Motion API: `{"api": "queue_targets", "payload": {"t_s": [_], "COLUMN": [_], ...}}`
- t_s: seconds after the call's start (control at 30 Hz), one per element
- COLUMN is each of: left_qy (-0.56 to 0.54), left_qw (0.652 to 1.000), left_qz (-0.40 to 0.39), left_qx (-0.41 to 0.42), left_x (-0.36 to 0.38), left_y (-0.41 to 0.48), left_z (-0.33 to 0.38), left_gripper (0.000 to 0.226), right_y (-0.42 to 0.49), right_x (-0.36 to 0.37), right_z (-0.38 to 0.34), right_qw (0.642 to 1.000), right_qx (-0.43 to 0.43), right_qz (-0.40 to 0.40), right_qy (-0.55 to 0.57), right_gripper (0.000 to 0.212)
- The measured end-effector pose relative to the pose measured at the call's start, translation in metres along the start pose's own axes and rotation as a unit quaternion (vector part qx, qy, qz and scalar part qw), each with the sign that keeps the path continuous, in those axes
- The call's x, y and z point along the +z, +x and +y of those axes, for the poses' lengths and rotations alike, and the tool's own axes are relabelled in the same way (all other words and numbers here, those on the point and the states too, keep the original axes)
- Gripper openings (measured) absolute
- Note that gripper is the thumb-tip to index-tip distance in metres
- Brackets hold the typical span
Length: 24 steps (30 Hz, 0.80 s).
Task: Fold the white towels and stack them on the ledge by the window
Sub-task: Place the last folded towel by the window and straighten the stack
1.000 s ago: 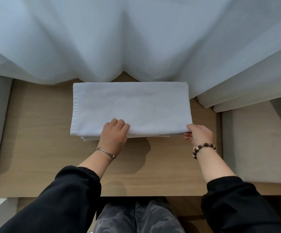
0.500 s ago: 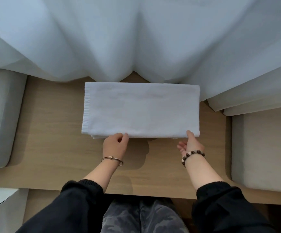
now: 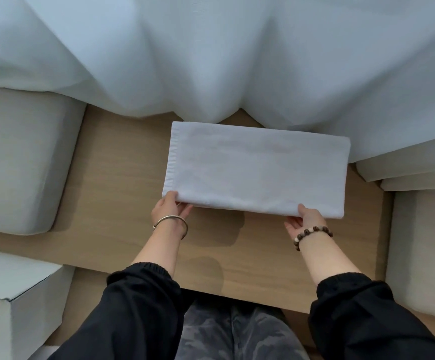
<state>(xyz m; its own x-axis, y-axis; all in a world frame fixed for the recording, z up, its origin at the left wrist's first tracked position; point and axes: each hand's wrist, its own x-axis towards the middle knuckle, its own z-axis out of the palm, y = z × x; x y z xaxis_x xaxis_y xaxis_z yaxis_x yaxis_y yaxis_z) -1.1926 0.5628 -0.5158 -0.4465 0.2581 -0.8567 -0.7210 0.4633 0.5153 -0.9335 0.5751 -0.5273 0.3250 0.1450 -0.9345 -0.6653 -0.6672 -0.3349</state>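
Both hands have slid along the near edge of the folded white towel (image 3: 258,172) since the earlier view: my left hand (image 3: 170,207) now pinches the near corner, thumb on top and fingers tucked beneath, and my right hand (image 3: 306,219) grips the same edge a little short of the other corner, thumb over, palm turned up under the cloth. From the hands, the towel lies flat just ahead on the wooden ledge (image 3: 122,193), its far edge touching the hem of the sheer curtain (image 3: 211,61). I judge it light, soft and limp, so it would sag between two grips; holding all the layers at both near corners should keep the fold square. Outward of the left hand sits a pale cushion (image 3: 21,162), with a white box (image 3: 16,294) nearer me; another cushion (image 3: 424,242) lies outward of the right hand
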Motion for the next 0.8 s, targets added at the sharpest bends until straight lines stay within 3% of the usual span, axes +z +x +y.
{"api": "queue_targets", "payload": {"t_s": [0.2,0.3,0.47,0.57,0.63,0.67,0.7,0.73,0.8], "left_qy": [-0.020,-0.009,0.002,0.050,0.162,0.251,0.338,0.395,0.453], "left_qw": [0.999,0.999,0.996,0.994,0.980,0.953,0.908,0.851,0.719], "left_qz": [-0.039,-0.020,0.024,0.024,0.028,0.053,0.083,0.094,0.056], "left_qx": [0.016,0.048,0.091,0.093,0.113,0.159,0.235,0.334,0.524], "left_x": [-0.012,-0.010,-0.004,-0.010,-0.013,-0.013,-0.013,-0.013,-0.003], "left_y": [0.003,0.003,0.006,0.012,0.010,0.006,0.004,0.003,-0.006], "left_z": [-0.006,-0.012,-0.016,-0.014,-0.007,-0.002,0.002,0.005,0.010], "left_gripper": [0.014,0.012,0.014,0.019,0.015,0.017,0.033,0.049,0.058], "right_y": [-0.003,-0.007,-0.013,-0.008,-0.008,-0.010,-0.012,-0.016,-0.025], "right_x": [-0.002,-0.002,-0.003,-0.006,-0.009,-0.010,-0.011,-0.010,-0.001], "right_z": [-0.003,0.000,0.008,0.009,0.007,0.007,0.005,0.004,0.003], "right_qw": [1.000,0.999,0.997,0.993,0.966,0.942,0.910,0.870,0.770], "right_qx": [-0.011,-0.022,-0.070,-0.063,-0.065,-0.087,-0.124,-0.176,-0.312], "right_qz": [-0.004,-0.006,-0.003,-0.001,-0.002,-0.002,0.004,0.015,0.044], "right_qy": [0.019,0.049,0.036,-0.098,-0.250,-0.324,-0.395,-0.461,-0.554], "right_gripper": [0.040,0.036,0.011,0.027,0.049,0.055,0.060,0.062,0.061]}}
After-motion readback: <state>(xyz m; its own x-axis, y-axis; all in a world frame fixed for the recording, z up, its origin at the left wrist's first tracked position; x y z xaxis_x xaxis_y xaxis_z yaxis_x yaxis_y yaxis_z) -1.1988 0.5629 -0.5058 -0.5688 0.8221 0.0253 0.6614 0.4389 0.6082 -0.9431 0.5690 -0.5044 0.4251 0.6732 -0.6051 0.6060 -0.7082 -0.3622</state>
